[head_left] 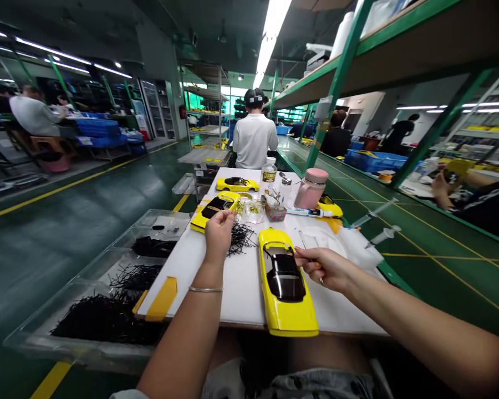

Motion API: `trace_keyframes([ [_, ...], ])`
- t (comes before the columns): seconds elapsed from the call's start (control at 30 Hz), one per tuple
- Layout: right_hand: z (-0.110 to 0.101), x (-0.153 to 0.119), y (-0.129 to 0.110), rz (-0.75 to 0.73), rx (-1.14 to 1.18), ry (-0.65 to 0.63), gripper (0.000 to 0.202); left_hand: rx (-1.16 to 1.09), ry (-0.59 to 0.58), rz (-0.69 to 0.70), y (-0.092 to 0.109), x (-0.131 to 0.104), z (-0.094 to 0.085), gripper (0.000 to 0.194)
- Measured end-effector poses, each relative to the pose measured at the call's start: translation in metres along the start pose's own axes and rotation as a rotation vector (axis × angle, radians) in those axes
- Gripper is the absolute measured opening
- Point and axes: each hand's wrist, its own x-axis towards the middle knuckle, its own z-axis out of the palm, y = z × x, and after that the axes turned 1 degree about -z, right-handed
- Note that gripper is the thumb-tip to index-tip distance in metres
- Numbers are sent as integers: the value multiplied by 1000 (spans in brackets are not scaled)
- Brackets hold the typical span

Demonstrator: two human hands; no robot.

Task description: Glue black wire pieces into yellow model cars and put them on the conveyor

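In the head view, the yellow car body (291,317) lies lengthwise on the white surface (241,288) at its near edge, probably so its side stays within easy reach. The right hand (319,267), fingers curled closed around what looks like a slim tool, is at its window side. The left hand (219,227) has its fingertips pinched together beside the black strips (242,239), placed handily close; whether it grips one, I cannot tell.

- A glossy yellow model car body (288,282), dark-windowed, was placed upright at the bench's (241,293) near edge.
- Thin black strips (242,239) were heaped loosely beside it.
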Motion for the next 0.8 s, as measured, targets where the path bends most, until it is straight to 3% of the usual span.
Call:
trace_keyframes([
  [0.27, -22, -3, 7, -2, -40, 59, 8, 104, -17, -50, 0, 2, -1, 30],
  [0.4, -52, -11, 8, -185, -26, 37, 31, 289, -85, -94, 11, 2, -14, 30],
  [0.5, -80, -16, 20, -302, 120, 56, 45, 485, -175, -112, 21, -10, -30, 22],
  [0.6, -99, -17, 39, -328, 248, 94, 46, 682, -251, -145, 27, -33, -41, 14],
  [0.8, -104, -17, 51, -295, 431, 107, 42, 860, -354, -121, 24, -54, -40, 7],
])
